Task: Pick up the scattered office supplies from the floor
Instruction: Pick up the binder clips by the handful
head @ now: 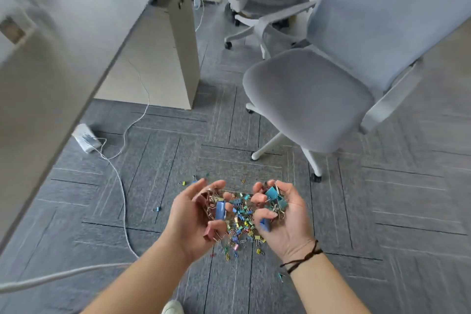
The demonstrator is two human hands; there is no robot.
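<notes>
A heap of small multicoloured metal binder clips and paper clips [240,222] lies on the grey carpet tile floor [382,211], between and below both hands. The left hand [196,214] cups a handful of clips; the right hand [283,216] cups another. A grey office chair [311,99] stands beyond the right hand.

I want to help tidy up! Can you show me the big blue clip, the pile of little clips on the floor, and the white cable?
big blue clip [220,209]: head view, on its blue body, in the left hand.
pile of little clips [241,222]: head view, on the heap's middle, between the hands.
white cable [124,201]: head view, on its stretch crossing the carpet.
</notes>
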